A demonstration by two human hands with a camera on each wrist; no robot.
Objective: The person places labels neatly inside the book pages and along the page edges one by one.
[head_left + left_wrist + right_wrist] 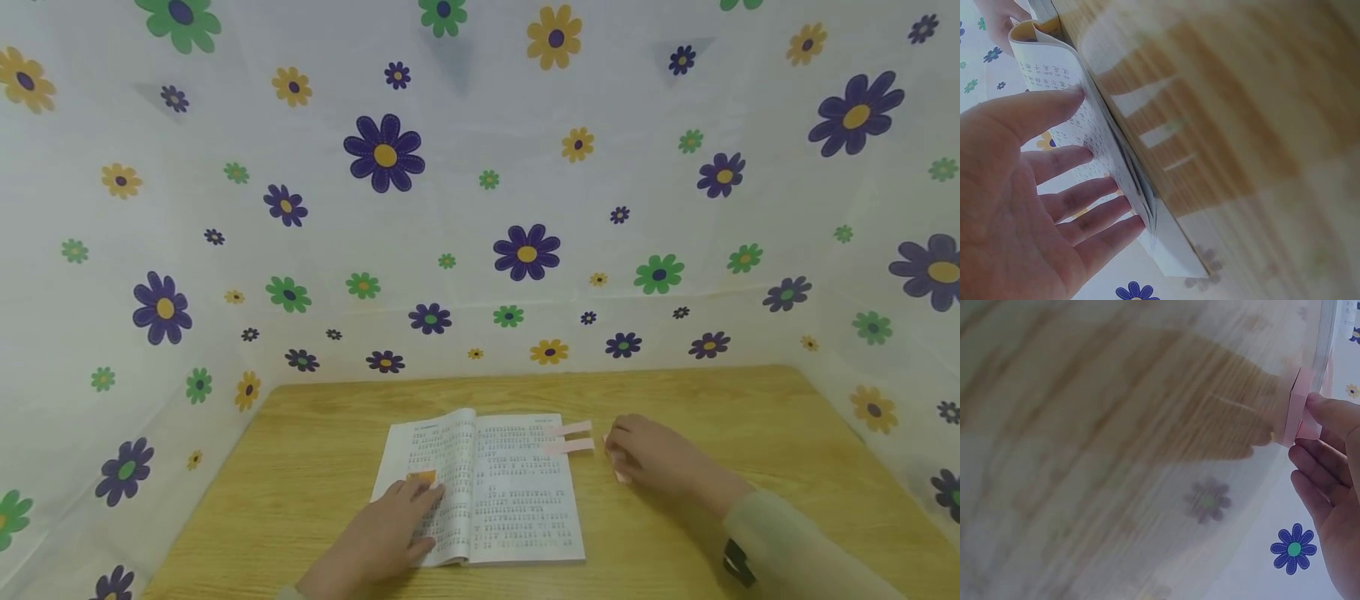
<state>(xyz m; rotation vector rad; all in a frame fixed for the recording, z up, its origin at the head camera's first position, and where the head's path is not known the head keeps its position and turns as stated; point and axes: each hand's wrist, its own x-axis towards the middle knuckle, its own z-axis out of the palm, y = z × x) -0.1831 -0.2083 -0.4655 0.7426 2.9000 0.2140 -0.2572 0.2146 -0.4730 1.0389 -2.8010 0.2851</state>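
An open book (517, 500) with printed pages lies on the wooden table. My left hand (390, 525) rests on its left page, fingers extended; in the left wrist view the fingertips of this hand (1029, 200) touch the paper. Just beyond those fingertips is a small orange patch (422, 477) on the page. Two pink paper strips (576, 446) stick out past the right page's edge. To the right of the book, my right hand (648, 454) pinches a pink pad of paper slips (1297, 406) between thumb and fingers, at the table surface. Its fingers partly hide the pad in the head view.
The yellowish wooden table (300, 450) reflects the hands in both wrist views. A white sheet (465, 217) printed with purple, green and yellow flowers hangs behind the table and along both sides.
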